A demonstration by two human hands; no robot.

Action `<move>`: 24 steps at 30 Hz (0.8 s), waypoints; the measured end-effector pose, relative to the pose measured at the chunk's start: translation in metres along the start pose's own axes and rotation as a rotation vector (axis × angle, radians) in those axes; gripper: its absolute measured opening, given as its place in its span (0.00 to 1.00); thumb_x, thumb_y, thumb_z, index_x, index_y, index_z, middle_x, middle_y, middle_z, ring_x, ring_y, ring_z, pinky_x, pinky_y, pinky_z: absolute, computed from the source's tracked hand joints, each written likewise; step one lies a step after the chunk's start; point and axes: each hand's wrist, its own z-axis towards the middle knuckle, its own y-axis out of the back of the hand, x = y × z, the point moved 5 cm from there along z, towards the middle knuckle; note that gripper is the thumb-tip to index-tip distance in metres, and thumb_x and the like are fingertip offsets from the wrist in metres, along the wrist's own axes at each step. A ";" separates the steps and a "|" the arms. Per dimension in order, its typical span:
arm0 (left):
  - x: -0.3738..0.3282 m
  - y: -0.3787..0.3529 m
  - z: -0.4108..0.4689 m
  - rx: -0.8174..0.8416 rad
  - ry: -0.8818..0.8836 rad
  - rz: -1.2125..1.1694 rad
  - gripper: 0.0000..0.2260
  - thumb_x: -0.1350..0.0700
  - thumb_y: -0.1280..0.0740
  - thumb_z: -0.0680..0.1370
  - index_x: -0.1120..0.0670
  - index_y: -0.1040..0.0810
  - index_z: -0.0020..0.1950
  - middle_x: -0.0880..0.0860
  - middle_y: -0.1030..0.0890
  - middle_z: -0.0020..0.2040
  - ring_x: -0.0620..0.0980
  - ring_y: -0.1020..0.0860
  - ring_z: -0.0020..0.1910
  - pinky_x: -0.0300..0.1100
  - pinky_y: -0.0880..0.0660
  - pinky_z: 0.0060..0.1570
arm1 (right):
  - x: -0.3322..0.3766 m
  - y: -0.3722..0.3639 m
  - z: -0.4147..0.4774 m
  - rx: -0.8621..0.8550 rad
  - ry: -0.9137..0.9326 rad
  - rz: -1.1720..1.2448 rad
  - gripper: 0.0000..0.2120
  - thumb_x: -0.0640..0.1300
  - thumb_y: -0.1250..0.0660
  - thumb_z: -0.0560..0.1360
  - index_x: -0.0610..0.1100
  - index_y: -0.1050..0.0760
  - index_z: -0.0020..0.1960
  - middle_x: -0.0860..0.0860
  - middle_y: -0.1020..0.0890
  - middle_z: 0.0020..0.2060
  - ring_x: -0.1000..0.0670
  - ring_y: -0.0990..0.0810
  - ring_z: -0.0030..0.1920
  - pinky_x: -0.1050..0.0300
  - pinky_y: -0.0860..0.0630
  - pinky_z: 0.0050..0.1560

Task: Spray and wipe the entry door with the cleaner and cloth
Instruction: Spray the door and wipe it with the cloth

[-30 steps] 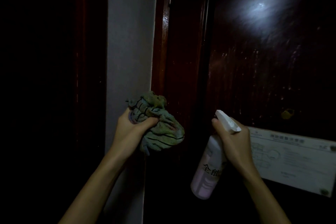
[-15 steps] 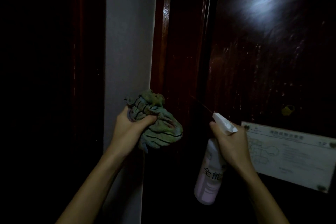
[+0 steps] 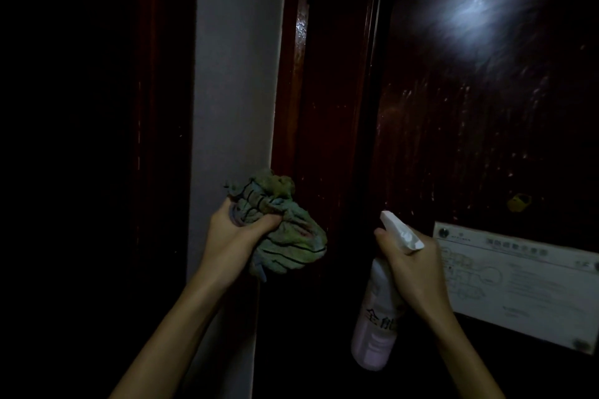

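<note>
Left hand [image 3: 231, 238] clenched; right hand [image 3: 413, 269] clenched; forearms up

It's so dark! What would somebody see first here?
The bright white glare high on the right of the dark door stands out first. Below it, the left hand grips a crumpled striped cloth, and the right hand holds a white spray bottle beside a pale paper notice on the door.

You have open room across the dark red-brown wooden door [image 3: 470, 139] above the white paper notice [image 3: 518, 282] stuck on its lower right. At left, the stepped wooden door frame [image 3: 291, 91] and pale grey wall strip [image 3: 236, 74] block the way.
</note>
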 end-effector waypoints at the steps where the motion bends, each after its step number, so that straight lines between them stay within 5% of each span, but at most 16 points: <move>1: 0.000 0.000 -0.001 0.000 -0.001 0.001 0.14 0.68 0.27 0.73 0.57 0.20 0.57 0.52 0.13 0.49 0.46 0.14 0.46 0.33 0.21 0.41 | -0.001 0.001 0.000 -0.001 -0.012 0.012 0.14 0.38 0.32 0.77 0.26 0.25 0.51 0.30 0.22 0.47 0.42 0.25 0.52 0.38 0.27 0.53; 11: 0.018 0.009 -0.012 -0.025 0.029 0.028 0.16 0.68 0.27 0.73 0.61 0.21 0.61 0.55 0.14 0.52 0.47 0.14 0.46 0.34 0.19 0.43 | -0.017 -0.002 -0.014 0.006 -0.018 -0.014 0.12 0.39 0.31 0.76 0.27 0.24 0.49 0.32 0.20 0.45 0.43 0.24 0.50 0.43 0.25 0.48; 15: 0.024 0.011 -0.017 -0.038 0.043 0.045 0.16 0.69 0.27 0.73 0.60 0.21 0.59 0.53 0.14 0.50 0.41 0.15 0.42 0.31 0.22 0.40 | -0.023 -0.001 -0.017 0.019 -0.031 -0.007 0.12 0.41 0.30 0.76 0.30 0.23 0.45 0.34 0.20 0.40 0.37 0.21 0.43 0.51 0.25 0.37; 24: 0.022 0.006 -0.026 -0.035 0.027 0.041 0.15 0.70 0.28 0.74 0.58 0.22 0.57 0.51 0.15 0.47 0.39 0.16 0.40 0.30 0.22 0.39 | -0.019 0.003 -0.024 -0.020 -0.029 -0.011 0.13 0.41 0.31 0.76 0.30 0.24 0.48 0.35 0.20 0.43 0.40 0.21 0.43 0.45 0.25 0.44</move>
